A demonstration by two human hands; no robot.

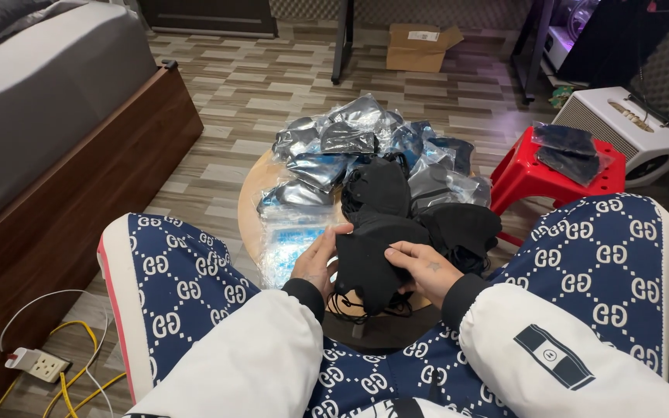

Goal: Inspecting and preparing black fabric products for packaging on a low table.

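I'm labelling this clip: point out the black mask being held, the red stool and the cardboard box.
black mask [365,267], head view, middle of the fabric.
red stool [522,172], head view, bare seat edge.
cardboard box [414,54], head view, front face.

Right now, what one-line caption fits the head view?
Both hands, left hand and right hand, hold a black mask over a round table piled with bagged masks.

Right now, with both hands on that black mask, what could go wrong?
The black mask, held by the left hand and right hand, trails thin ear loops that might snag. The bagged masks are heaped to the edge of the small round table and could slide off.
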